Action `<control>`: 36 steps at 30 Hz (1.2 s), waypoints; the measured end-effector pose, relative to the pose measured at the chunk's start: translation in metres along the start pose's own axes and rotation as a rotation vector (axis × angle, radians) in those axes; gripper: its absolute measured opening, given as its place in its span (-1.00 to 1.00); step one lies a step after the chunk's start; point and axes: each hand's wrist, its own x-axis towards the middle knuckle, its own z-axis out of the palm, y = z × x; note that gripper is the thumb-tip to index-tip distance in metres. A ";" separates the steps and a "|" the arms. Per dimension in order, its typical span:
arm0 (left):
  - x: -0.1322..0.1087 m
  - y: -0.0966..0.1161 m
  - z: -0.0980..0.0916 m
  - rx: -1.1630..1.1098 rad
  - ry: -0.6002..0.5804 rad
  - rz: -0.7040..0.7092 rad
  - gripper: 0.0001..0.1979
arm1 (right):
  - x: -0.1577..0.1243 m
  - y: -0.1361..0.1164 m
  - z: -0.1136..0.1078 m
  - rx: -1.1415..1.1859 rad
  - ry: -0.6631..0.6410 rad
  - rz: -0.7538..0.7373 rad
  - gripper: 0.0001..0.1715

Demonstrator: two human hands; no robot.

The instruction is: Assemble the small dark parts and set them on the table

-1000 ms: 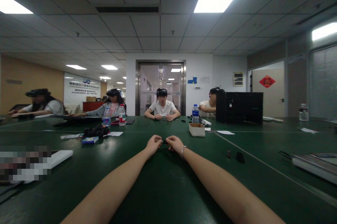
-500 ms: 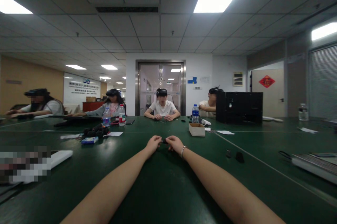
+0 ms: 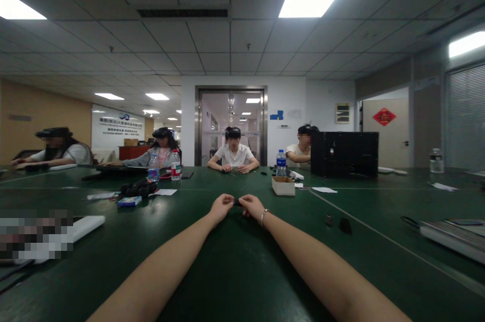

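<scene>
My left hand (image 3: 222, 207) and my right hand (image 3: 251, 206) meet above the dark green table (image 3: 235, 261), fingertips almost touching. Between them is a small black object (image 3: 237, 202), too small to make out its kind. The right thumb and fingers pinch it. On the left, the fingers are closed at its other side, and what lies in their tips is hidden. A bracelet circles the right wrist. To the right on the table lie a small dark piece (image 3: 329, 220) and a larger black piece (image 3: 345, 226).
Beyond my hands stands a small open cardboard box (image 3: 283, 186). Bottles (image 3: 176, 165), a black case (image 3: 344, 154), a blue-white packet (image 3: 129, 202) and a black tangled bundle (image 3: 138, 188) occupy the far side. A silvery flat item (image 3: 450, 238) lies right. Several people in headsets sit around.
My hands hold nearly the same place and grip, with only a slight shift of the left fingers. Across the table, the person behind the black case has moved their head slightly.
</scene>
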 end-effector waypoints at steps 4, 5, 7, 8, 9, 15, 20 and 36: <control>0.003 -0.002 0.000 0.062 0.011 0.015 -0.81 | -0.002 -0.003 0.001 0.004 -0.002 -0.001 -0.84; 0.004 -0.003 0.000 0.083 0.018 0.000 -0.79 | -0.003 -0.004 0.001 0.008 -0.004 -0.006 -0.83; 0.005 -0.004 -0.002 0.161 0.043 -0.038 -0.67 | -0.005 -0.006 0.002 0.018 -0.024 -0.030 -0.82; 0.005 -0.003 -0.003 0.226 0.058 -0.047 -0.60 | -0.007 -0.008 0.003 0.024 -0.041 -0.048 -0.81; 0.003 -0.002 -0.005 0.303 0.069 -0.048 -0.53 | -0.008 -0.009 0.003 0.029 -0.058 -0.067 -0.80; -0.014 0.018 -0.009 0.558 0.070 0.054 -0.51 | -0.012 -0.012 0.005 0.032 -0.032 -0.069 -0.77; -0.018 0.025 -0.003 0.577 0.039 0.075 -0.60 | -0.011 -0.011 0.005 0.049 -0.004 -0.041 -0.82; -0.013 0.015 -0.006 0.477 0.007 -0.018 -0.54 | -0.009 -0.009 0.004 0.079 0.006 -0.028 -0.86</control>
